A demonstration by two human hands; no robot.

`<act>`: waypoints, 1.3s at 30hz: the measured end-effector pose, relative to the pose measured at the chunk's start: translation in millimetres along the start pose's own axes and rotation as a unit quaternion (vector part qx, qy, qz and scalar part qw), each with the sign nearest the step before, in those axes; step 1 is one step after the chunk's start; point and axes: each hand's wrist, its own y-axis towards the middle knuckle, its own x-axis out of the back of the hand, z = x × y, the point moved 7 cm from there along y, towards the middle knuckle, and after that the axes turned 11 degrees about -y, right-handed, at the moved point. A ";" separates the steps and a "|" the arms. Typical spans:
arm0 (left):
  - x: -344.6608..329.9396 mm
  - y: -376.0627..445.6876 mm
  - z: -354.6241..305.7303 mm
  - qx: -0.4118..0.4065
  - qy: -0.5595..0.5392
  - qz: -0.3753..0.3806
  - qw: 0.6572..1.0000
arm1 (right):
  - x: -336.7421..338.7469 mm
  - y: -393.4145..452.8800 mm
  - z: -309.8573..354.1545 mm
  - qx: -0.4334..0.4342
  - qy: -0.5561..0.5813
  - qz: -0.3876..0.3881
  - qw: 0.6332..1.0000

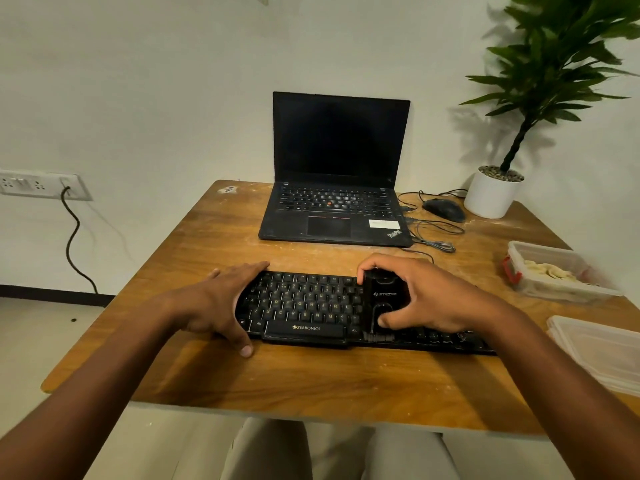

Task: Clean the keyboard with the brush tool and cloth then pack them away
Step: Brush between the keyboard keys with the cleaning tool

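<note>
Right hand (pixel 426 296) of mine curls round the black brush tool (pixel 382 301), thumb on its near end, pressing it onto the keyboard (pixel 304 306) just right of the letter keys, while my left hand (pixel 221 303) lies flat with straight fingers on the keyboard's left end. I judge the brushing under way; the wiping and packing remain. The cloth seems to sit in the clear box (pixel 554 271) well off to the right of my right hand, on the table (pixel 311 375).

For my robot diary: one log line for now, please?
step: brushing | right hand: grips brush tool on keyboard | left hand: steadies keyboard
</note>
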 end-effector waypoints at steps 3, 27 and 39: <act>-0.5 -0.1 0.7 -0.002 0.001 0.002 1.000 | 2.4 4.6 -3.0 -0.015 -0.029 -0.045 0.998; -3.0 2.0 10.4 0.007 -0.005 0.041 0.999 | 15.9 -8.6 -17.3 -0.029 -0.051 -0.146 0.988; -3.9 5.5 14.8 0.005 -0.007 0.042 0.999 | 16.1 -8.1 -26.6 -0.036 -0.024 -0.120 0.992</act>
